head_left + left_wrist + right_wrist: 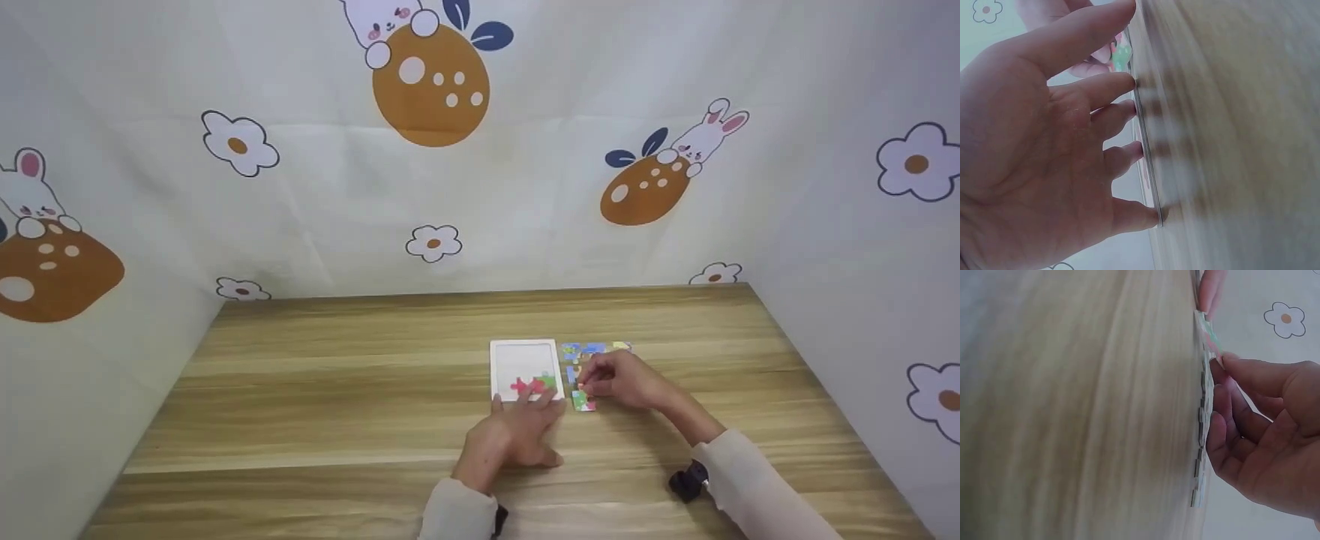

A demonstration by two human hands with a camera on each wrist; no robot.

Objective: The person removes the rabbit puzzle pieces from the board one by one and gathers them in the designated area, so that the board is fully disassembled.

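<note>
A white puzzle tray point(493, 367) lies flat on the table. Inside its lower part are a red puzzle piece point(518, 385) and a green one point(547, 382). My left hand point(516, 433) is spread out, its fingertips resting along the tray's near edge; the left wrist view shows those fingers nearly straight. To the right of the tray, my right hand point(626, 381) pinches a green and pink puzzle piece point(1211, 336) between thumb and forefinger, tilted up from the table. Its other fingers curl beside the loose pieces, covering some of them in the head view.
Several loose puzzle pieces point(594, 349), blue and yellow among them, lie right of the tray. The wood-grain table point(322, 390) meets a printed cloth point(337, 202) at the back and sides. A dark wrist camera point(688, 481) sits at the right sleeve.
</note>
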